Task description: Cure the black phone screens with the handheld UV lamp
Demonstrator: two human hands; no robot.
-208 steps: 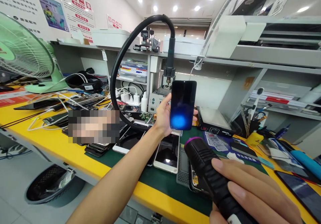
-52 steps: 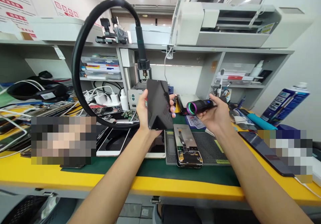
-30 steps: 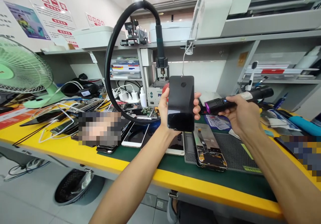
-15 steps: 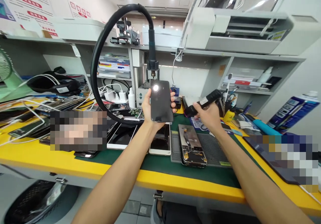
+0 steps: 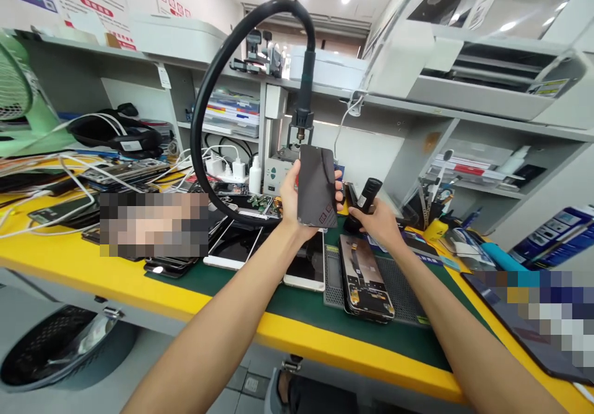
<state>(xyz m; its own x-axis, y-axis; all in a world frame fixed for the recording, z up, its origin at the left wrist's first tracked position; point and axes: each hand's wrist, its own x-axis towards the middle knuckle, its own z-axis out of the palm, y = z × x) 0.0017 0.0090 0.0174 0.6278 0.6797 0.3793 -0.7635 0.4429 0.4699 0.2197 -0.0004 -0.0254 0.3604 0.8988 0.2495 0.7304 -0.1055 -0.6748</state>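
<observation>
At the desk [image 5: 46, 259], beside the left hand [image 5: 290, 202] holding a phone [image 5: 317, 185], the right hand [image 5: 380, 221] is now turning its gripped flashlight [image 5: 369, 194] down and away.

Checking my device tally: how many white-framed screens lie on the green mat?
2: the left screen, left of the left forearm, and the right screen, below the left hand. Others may be hidden.
</observation>
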